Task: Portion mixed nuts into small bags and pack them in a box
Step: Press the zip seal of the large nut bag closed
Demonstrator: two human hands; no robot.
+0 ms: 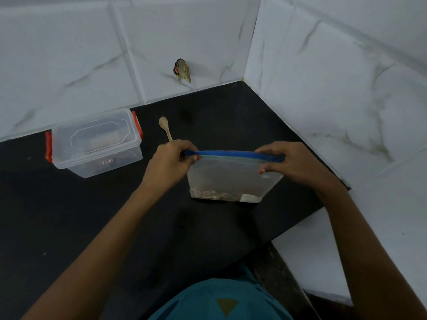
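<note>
**One bag, one box, one spoon on a black counter**

The black counter (92,215) is tucked into a corner of white marble-look tiled walls (335,88). On it are one zip bag (231,179), one clear lidded box (96,142) with orange clips and one wooden spoon (165,127). The bag stands upright with a low brownish layer at the bottom. The left hand (171,160) pinches the left end of its blue seal strip and the right hand (291,161) pinches the right end, so the bag sits just below both grips. The box is well left of the bag, and the spoon is just behind its top left corner.

head cam | looks forward-down | near counter (69,215) corner
</note>
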